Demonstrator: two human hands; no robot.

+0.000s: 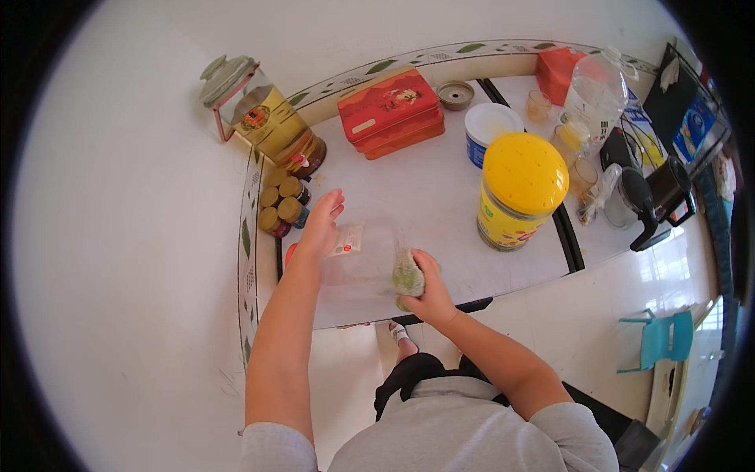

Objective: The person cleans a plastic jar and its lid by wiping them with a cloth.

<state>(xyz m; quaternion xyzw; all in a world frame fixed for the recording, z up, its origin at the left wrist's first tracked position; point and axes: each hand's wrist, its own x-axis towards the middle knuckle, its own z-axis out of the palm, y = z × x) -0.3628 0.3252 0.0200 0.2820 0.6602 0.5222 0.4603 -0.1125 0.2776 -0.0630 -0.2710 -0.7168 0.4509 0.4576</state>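
Note:
A clear plastic container (pixel 365 265) with a paper label and a red lid at its left end lies on its side near the table's front left. My left hand (pixel 323 227) is at its lid end beside the label, fingers raised and apart; its palm side is partly hidden. In my right hand (pixel 432 286) is a green and white cloth (pixel 408 274), pressed against the container's right end. To the right stands a large yellow-lidded jar (pixel 519 189).
A glass dispenser (pixel 271 127) of amber liquid and several small gold-lidded jars (pixel 290 209) stand by the wall. Behind are red boxes (pixel 392 115), a metal lid (pixel 455 94) and a white-lidded tub (pixel 492 127). Glasses, a large bottle (pixel 596 94) and dark pitchers (pixel 666 183) stand right.

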